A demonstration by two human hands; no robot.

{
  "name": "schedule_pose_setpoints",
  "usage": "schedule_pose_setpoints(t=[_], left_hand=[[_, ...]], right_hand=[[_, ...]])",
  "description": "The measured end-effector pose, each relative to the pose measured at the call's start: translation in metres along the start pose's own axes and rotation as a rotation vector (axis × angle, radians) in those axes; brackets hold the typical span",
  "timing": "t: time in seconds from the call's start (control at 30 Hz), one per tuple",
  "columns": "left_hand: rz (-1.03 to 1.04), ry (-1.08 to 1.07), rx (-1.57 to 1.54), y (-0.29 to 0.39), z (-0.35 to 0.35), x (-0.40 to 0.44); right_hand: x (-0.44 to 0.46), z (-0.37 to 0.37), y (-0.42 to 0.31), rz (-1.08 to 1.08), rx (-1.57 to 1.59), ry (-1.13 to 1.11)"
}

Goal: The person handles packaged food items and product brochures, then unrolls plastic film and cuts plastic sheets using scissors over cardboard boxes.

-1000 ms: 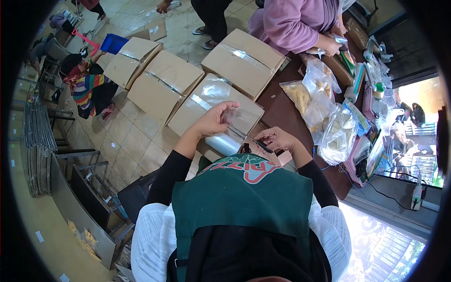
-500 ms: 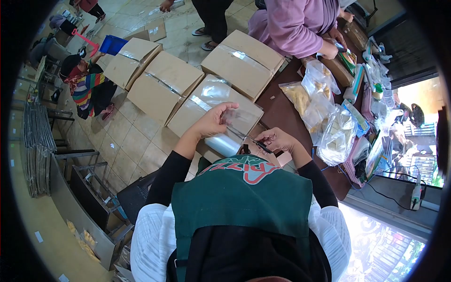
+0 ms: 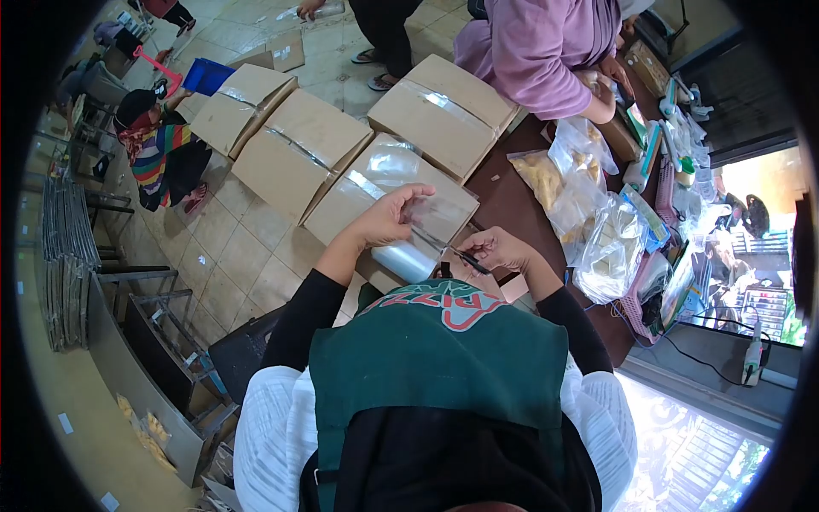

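Clear plastic film [image 3: 435,213] stretches over the nearest cardboard box [image 3: 354,200], its edge pinched in my left hand [image 3: 388,220]. My right hand [image 3: 499,251] is closed on dark-handled scissors [image 3: 472,260], whose blades point left toward the film between my hands. Below my left hand lies a roll of clear plastic [image 3: 403,261], close to my green apron.
Three more closed boxes [image 3: 444,111] stand beyond. A brown table [image 3: 503,183] on the right bears filled plastic bags [image 3: 610,247] and a pink basket [image 3: 636,299]. A co-worker in a pink top [image 3: 546,51] leans there; another person [image 3: 162,154] crouches at the left.
The co-worker in pink has shifted their arms and hands over the table. The crouching person has moved slightly. My hands stay almost in place, still holding the film and scissors.
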State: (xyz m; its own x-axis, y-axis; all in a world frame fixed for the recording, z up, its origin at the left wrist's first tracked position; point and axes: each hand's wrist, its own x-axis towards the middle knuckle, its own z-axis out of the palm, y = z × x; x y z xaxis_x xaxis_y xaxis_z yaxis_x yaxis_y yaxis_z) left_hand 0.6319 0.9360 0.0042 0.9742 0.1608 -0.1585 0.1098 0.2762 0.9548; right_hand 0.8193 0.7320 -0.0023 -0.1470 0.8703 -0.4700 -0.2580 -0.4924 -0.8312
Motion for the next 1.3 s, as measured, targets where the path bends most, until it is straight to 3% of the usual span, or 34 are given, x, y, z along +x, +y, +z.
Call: schedule_pose_setpoints(t=[0.3, 0.8, 1.0, 1.3], left_hand=[[-0.002, 0.010, 0.002, 0.000, -0.001, 0.001], [0.024, -0.020, -0.035, -0.007, -0.005, 0.003], [0.017, -0.028, -0.066, -0.004, -0.005, 0.002], [0.012, -0.029, -0.068, -0.003, -0.003, 0.002]], right_hand=[[0.002, 0.002, 0.001, 0.035, -0.018, 0.002], [0.009, 0.012, -0.016, -0.082, 0.033, -0.048], [0.006, 0.007, -0.011, -0.001, -0.008, 0.016], [0.012, 0.009, -0.012, -0.109, -0.002, -0.055]])
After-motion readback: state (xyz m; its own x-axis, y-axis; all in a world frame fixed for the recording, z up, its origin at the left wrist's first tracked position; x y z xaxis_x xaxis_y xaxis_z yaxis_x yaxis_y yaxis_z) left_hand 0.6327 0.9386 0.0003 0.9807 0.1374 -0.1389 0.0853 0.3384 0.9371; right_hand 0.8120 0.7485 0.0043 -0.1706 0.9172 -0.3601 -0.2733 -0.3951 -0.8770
